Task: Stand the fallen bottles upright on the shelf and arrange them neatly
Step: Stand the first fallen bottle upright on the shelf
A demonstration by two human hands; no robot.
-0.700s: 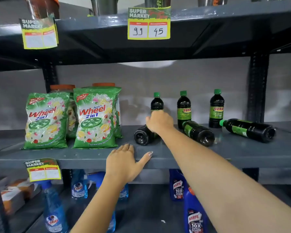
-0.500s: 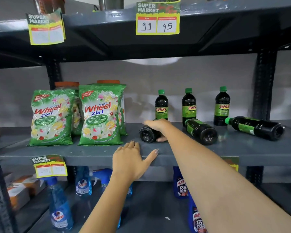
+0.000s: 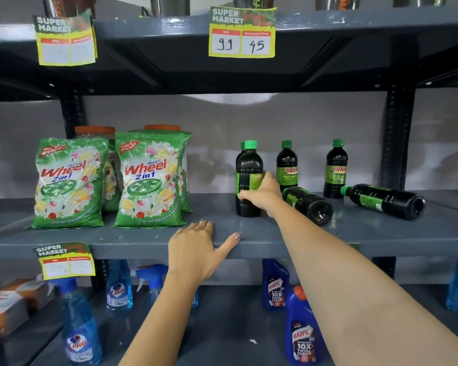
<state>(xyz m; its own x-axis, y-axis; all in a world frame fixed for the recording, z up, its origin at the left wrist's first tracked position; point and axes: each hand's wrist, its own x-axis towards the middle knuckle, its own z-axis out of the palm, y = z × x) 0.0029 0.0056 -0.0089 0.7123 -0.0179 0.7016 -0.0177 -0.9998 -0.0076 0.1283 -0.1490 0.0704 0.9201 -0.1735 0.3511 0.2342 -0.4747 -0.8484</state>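
Head view: right hand [image 3: 262,198] fingers wrapped round upright bottle [image 3: 249,180], likely rigid, liquid-heavy, smooth; left hand [image 3: 196,252] spread flat on shelf [image 3: 143,237]

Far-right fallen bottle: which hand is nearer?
Right. The right hand grips an upright bottle two bottles left of the far-right fallen bottle; the left hand rests farther left on the shelf edge.

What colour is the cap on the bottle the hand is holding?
Green. The head view shows the cap on the dark bottle that the right hand holds.
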